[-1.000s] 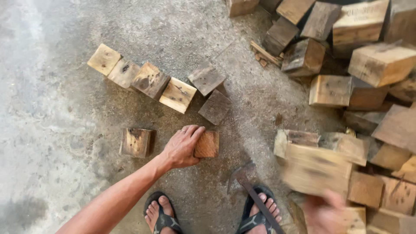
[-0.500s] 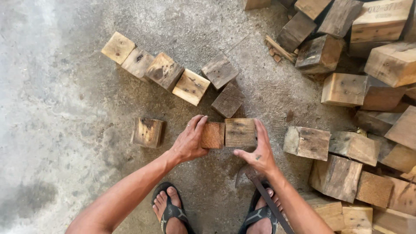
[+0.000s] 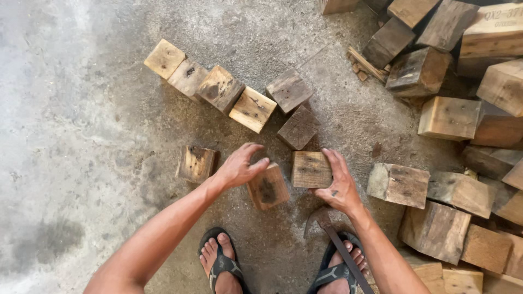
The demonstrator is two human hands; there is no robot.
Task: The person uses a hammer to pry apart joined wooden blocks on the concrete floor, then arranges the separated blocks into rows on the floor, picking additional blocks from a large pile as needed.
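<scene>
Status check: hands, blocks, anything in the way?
Left hand grips tilted wood block. Right hand flat against upright block. Hatchet lies by right foot; block pile close on right.

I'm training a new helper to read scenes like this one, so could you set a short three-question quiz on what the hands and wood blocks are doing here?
1. True or false: the left hand rests on a tilted wood block.
2. Which thing does the right hand touch? A) the squarish block beside the tilted one; B) the lone block further left; C) the heap of blocks.
3. Fill in: a dark-handled tool lies on the concrete floor by the person's ____ foot.

Key: 1 true; 2 A; 3 right.
</scene>
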